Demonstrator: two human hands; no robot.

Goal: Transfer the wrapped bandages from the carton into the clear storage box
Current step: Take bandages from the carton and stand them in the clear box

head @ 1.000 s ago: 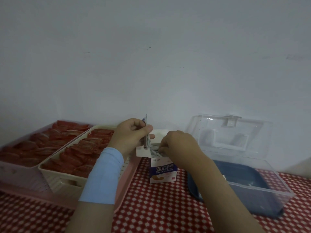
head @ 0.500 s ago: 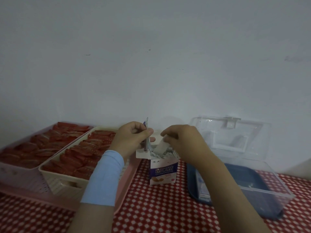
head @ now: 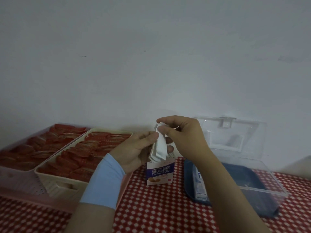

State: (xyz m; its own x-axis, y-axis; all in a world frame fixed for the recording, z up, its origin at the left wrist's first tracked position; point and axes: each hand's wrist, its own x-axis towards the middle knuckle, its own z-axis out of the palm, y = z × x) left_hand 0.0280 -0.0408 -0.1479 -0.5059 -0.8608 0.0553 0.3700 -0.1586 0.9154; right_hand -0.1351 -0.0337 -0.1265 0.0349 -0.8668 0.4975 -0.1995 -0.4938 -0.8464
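Several wrapped bandages (head: 160,147) between left hand (head: 134,149) and right hand (head: 184,137)

Dim, flat, bluish light; soft shadows on the far wall (head: 151,64); mild wide-angle bending and slight softness at the edges.

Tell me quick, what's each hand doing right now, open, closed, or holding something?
Left hand: curled round the wrapped bandages above the carton.
Right hand: pinching the top of those bandages.

The carton (head: 159,173), low in the middle of the frame, bears "CHUANGKOUTIE" in white on its purple band, below larger white characters.
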